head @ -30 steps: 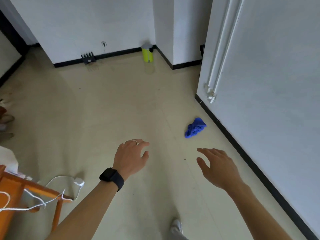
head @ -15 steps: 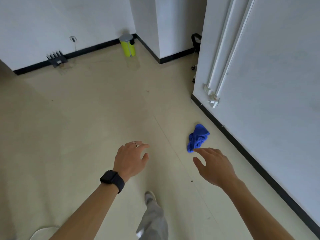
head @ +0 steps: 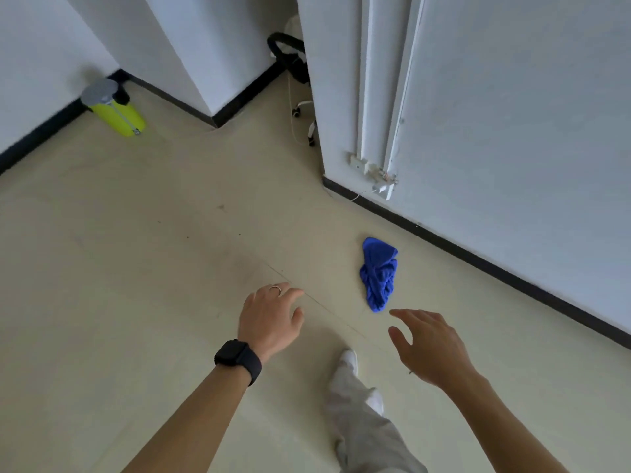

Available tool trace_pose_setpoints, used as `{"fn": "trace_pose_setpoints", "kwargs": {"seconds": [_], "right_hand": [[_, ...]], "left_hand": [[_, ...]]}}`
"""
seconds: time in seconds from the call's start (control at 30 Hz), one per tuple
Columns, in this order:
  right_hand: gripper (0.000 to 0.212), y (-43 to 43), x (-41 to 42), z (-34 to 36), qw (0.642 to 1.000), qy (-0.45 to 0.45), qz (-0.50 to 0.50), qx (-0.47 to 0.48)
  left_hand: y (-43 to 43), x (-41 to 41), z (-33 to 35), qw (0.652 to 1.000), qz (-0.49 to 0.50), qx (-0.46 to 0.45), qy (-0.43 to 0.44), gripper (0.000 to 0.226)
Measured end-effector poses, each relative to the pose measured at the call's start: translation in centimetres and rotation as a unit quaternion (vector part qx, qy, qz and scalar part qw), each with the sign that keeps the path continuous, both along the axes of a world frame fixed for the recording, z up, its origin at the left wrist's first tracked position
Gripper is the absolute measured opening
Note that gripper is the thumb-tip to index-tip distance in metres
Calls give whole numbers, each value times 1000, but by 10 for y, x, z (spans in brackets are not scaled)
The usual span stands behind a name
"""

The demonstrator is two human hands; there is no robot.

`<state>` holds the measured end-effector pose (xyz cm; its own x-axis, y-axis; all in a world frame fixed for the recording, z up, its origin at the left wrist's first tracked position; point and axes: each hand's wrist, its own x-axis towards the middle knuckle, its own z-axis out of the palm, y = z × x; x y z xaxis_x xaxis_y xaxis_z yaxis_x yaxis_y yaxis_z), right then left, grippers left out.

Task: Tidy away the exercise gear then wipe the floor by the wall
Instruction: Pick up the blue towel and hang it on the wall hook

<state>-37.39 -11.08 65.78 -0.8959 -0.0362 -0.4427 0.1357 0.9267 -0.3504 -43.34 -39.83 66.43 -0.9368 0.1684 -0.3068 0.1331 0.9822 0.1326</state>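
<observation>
The blue cloth point(head: 379, 273) lies crumpled on the beige floor point(head: 136, 268), near the black baseboard point(head: 495, 264) of the white wall point(head: 529, 131) and apart from it. The right hand point(head: 432, 346) is held above the floor on the near side of the cloth, palm down, fingers spread and loosely curved; it grasps nothing, and its fingertips point(head: 396, 313) sit just short of the cloth's near end without touching it. The left hand point(head: 269, 319) is also released, fingers relaxed, positioned to the left of the cloth and well apart from it; it carries a ring point(head: 276, 289) on one finger and a black watch point(head: 238, 359) on the wrist. A leg in light grey trousers point(head: 362, 421) with a white shoe point(head: 350, 358) stands on the floor nearer the camera than the cloth, between the two forearms. A yellow-green bin point(head: 114, 110) with a grey lid stands far beyond the cloth, to its left, against the far wall. White conduit strips point(head: 375, 80) run down the wall beyond the cloth.
</observation>
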Motion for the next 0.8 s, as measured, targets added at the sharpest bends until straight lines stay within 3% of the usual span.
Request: {"fn": "trace_pose_setpoints", "kwargs": {"seconds": [0.4,0.63,0.8], "right_hand": [[49,-30,-161,-173,972,-142,-183,-47],[57,-52,-199,-341,929,-251,-264,-66],[60,-58,-207,-470,883,-278,-374,-59]], "left_hand": [[24,-226,-173,980,-140,-47,-133,45],[35,-303,-346,941,-242,-101,-216,55],[37,-335,-486,903,-332,-149,-228,64]]}}
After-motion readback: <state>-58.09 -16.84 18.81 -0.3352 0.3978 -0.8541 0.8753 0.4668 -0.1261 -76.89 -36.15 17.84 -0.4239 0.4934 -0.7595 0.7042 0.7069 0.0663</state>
